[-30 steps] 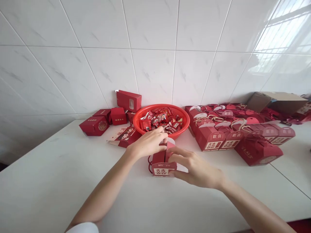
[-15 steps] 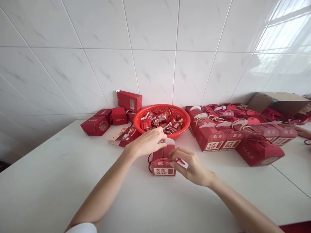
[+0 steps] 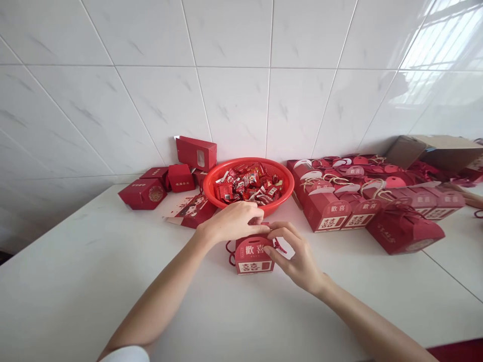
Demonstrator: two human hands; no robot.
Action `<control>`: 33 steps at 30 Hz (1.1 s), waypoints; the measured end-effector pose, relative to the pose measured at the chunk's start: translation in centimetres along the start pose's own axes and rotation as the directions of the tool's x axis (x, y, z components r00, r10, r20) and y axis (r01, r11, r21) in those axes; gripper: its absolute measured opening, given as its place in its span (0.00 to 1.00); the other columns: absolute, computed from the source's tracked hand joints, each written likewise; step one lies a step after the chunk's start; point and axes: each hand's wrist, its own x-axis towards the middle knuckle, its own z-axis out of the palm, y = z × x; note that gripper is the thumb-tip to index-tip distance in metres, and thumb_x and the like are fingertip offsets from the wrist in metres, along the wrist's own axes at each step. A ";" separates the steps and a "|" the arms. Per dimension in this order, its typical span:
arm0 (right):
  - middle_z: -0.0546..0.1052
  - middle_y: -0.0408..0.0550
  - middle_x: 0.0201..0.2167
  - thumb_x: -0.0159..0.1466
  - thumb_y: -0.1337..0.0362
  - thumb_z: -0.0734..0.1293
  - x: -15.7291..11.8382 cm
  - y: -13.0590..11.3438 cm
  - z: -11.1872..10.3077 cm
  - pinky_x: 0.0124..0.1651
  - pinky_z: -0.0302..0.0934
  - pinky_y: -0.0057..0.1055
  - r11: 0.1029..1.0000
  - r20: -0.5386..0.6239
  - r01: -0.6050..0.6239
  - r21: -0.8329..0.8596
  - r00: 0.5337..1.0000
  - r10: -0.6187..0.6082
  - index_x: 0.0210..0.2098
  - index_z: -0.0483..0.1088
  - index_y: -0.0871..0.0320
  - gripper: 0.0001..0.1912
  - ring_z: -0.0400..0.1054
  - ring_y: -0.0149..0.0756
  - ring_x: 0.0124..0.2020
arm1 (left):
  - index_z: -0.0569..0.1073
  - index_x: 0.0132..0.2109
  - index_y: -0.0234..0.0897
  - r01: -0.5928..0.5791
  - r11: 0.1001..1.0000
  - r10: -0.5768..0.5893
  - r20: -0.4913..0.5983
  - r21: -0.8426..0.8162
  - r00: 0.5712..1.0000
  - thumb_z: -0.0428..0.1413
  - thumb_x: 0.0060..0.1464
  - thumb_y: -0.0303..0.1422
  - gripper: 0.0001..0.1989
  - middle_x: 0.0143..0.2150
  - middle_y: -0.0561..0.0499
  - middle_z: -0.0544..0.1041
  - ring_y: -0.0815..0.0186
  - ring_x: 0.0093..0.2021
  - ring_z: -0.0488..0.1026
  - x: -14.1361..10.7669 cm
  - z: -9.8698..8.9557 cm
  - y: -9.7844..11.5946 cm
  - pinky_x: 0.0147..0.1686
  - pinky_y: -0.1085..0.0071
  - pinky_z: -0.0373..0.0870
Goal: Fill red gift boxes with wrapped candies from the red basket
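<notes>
A small red gift box [image 3: 253,256] with white-panelled Chinese lettering stands upright on the table before me. Its front flap is raised, and dark red cord hangs out at both sides. My left hand [image 3: 236,221] reaches over the back of the box, fingers bent in a grip at its top; the fingertips are partly hidden. From the right, my right hand [image 3: 298,256] holds the front flap between thumb and fingers. Just behind the box sits a red plastic basket [image 3: 289,188] with wrapped candies [image 3: 251,181] in it.
Rows of red gift boxes [image 3: 326,211] stand to the right, with a darker red box [image 3: 405,231] in front. Several red boxes [image 3: 143,193] and a flat printed carton [image 3: 194,208] lie left. An open cardboard box [image 3: 437,143] is far right, near another person's hand [image 3: 471,198].
The front flap of the gift box has come up from leaning back to nearly upright. Both hands have drawn closer together at the box's top.
</notes>
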 end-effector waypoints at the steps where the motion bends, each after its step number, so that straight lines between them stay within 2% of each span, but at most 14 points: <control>1: 0.74 0.53 0.49 0.68 0.62 0.67 -0.1 0.1 0.1 0.49 0.69 0.39 1.000 -0.012 -0.007 -0.015 1.000 0.006 0.42 0.69 0.53 0.04 0.72 0.41 0.48 | 0.71 0.29 0.37 0.005 1.000 -0.005 0.010 -0.021 1.000 0.48 0.66 0.49 0.24 0.33 0.50 0.71 0.63 0.33 0.70 -0.1 -0.2 0.1 0.32 0.68 0.60; 4: 0.72 0.55 0.53 0.66 0.59 0.69 -0.1 0.6 0.2 0.54 0.68 0.43 0.998 -0.038 -0.053 -0.044 0.998 0.052 0.46 0.69 0.53 0.10 0.70 0.45 0.54 | 0.76 0.30 0.37 0.046 0.997 -0.042 0.062 -0.063 0.997 0.43 0.67 0.52 0.29 0.35 0.48 0.72 0.62 0.35 0.72 -0.7 -0.6 0.2 0.34 0.68 0.63; 7: 0.73 0.56 0.53 0.65 0.53 0.69 0.1 1.3 0.2 0.56 0.66 0.46 0.991 -0.067 -0.126 -0.038 0.990 0.123 0.49 0.68 0.53 0.16 0.69 0.47 0.57 | 0.81 0.41 0.41 0.141 0.987 -0.130 0.146 -0.070 0.981 0.54 0.59 0.53 0.22 0.44 0.47 0.74 0.58 0.43 0.74 -1.4 -0.9 0.1 0.39 0.68 0.66; 10: 0.75 0.56 0.50 0.67 0.49 0.64 0.5 2.3 0.0 0.52 0.67 0.44 0.971 -0.051 -0.240 0.002 0.970 0.240 0.44 0.71 0.55 0.16 0.70 0.47 0.54 | 0.80 0.51 0.46 0.229 0.973 -0.217 0.206 -0.037 0.954 0.60 0.54 0.49 0.21 0.50 0.47 0.74 0.54 0.50 0.73 -2.1 -1.1 0.2 0.42 0.69 0.66; 13: 0.76 0.55 0.43 0.64 0.49 0.65 1.0 3.1 -0.6 0.42 0.68 0.39 0.920 0.079 -0.385 0.072 0.922 0.379 0.32 0.73 0.57 0.17 0.71 0.45 0.45 | 0.78 0.55 0.50 0.255 0.967 -0.245 0.227 -0.016 0.943 0.60 0.54 0.44 0.21 0.52 0.47 0.75 0.53 0.53 0.72 -2.6 -1.3 0.3 0.42 0.68 0.66; 15: 0.76 0.51 0.34 0.59 0.53 0.69 1.4 3.2 -1.3 0.39 0.66 0.36 0.859 0.208 -0.486 0.159 0.867 0.453 0.27 0.72 0.58 0.14 0.70 0.39 0.35 | 0.77 0.56 0.50 0.249 0.968 -0.239 0.253 -0.010 0.938 0.60 0.53 0.42 0.23 0.52 0.47 0.75 0.53 0.52 0.73 -2.6 -1.4 0.4 0.43 0.68 0.67; 18: 0.74 0.45 0.25 0.54 0.57 0.72 2.1 2.7 -2.8 0.40 0.64 0.35 0.696 0.403 -0.609 0.380 0.786 0.468 0.24 0.72 0.59 0.11 0.68 0.34 0.29 | 0.76 0.58 0.49 0.236 0.972 -0.222 0.290 -0.015 0.931 0.60 0.52 0.42 0.24 0.52 0.47 0.75 0.53 0.52 0.73 -2.4 -1.4 0.2 0.44 0.67 0.67; 19: 0.74 0.45 0.24 0.54 0.58 0.73 2.3 2.3 -3.3 0.41 0.64 0.35 0.637 0.430 -0.615 0.465 0.786 0.445 0.24 0.71 0.59 0.12 0.68 0.34 0.29 | 0.76 0.57 0.48 0.232 0.972 -0.215 0.295 -0.024 0.931 0.61 0.51 0.41 0.25 0.52 0.47 0.76 0.54 0.52 0.74 -2.2 -1.4 0.1 0.44 0.68 0.68; 20: 0.74 0.45 0.23 0.55 0.58 0.73 2.5 2.0 -3.8 0.41 0.64 0.35 0.589 0.422 -0.593 0.549 0.805 0.417 0.23 0.70 0.58 0.12 0.68 0.34 0.29 | 0.76 0.57 0.47 0.231 0.972 -0.210 0.299 -0.038 0.931 0.61 0.51 0.41 0.25 0.52 0.47 0.76 0.54 0.51 0.74 -2.1 -1.3 0.0 0.43 0.68 0.68; 22: 0.73 0.44 0.22 0.57 0.57 0.73 2.9 1.2 -4.7 0.40 0.64 0.35 0.545 0.333 -0.492 0.679 0.868 0.368 0.23 0.68 0.57 0.14 0.68 0.34 0.29 | 0.76 0.55 0.44 0.229 0.971 -0.197 0.307 -0.070 0.931 0.61 0.50 0.40 0.23 0.52 0.47 0.77 0.54 0.49 0.75 -1.7 -1.2 0.0 0.40 0.69 0.69; 24: 0.73 0.43 0.23 0.58 0.57 0.74 3.1 0.4 -5.1 0.38 0.64 0.34 0.563 0.241 -0.388 0.730 0.916 0.320 0.25 0.69 0.56 0.13 0.67 0.34 0.28 | 0.76 0.53 0.43 0.214 0.972 -0.174 0.313 -0.099 0.934 0.61 0.50 0.41 0.22 0.50 0.47 0.77 0.55 0.47 0.76 -1.4 -0.9 0.3 0.37 0.70 0.68; 26: 0.75 0.44 0.26 0.59 0.57 0.74 3.1 -0.2 -5.0 0.35 0.64 0.33 0.620 0.230 -0.357 0.698 0.933 0.279 0.31 0.71 0.57 0.11 0.66 0.32 0.27 | 0.76 0.52 0.44 0.193 0.976 -0.153 0.305 -0.104 0.940 0.60 0.51 0.42 0.21 0.48 0.48 0.76 0.56 0.44 0.76 -1.2 -0.5 0.9 0.34 0.70 0.68; 30: 0.78 0.50 0.37 0.61 0.57 0.73 2.8 -0.6 -3.8 0.33 0.64 0.30 0.809 0.334 -0.382 0.446 0.910 0.245 0.41 0.73 0.58 0.13 0.69 0.33 0.32 | 0.75 0.51 0.43 0.185 0.981 -0.163 0.286 -0.053 0.944 0.59 0.51 0.42 0.20 0.47 0.47 0.73 0.55 0.46 0.73 -1.0 -0.1 1.8 0.37 0.68 0.68; 33: 0.80 0.51 0.38 0.62 0.57 0.71 2.6 -0.2 -3.0 0.36 0.66 0.32 0.881 0.365 -0.381 0.281 0.891 0.269 0.43 0.74 0.58 0.13 0.72 0.38 0.37 | 0.74 0.54 0.42 0.163 0.986 -0.144 0.318 -0.033 0.937 0.58 0.52 0.40 0.21 0.52 0.47 0.71 0.56 0.47 0.73 -1.1 -0.3 1.8 0.41 0.68 0.69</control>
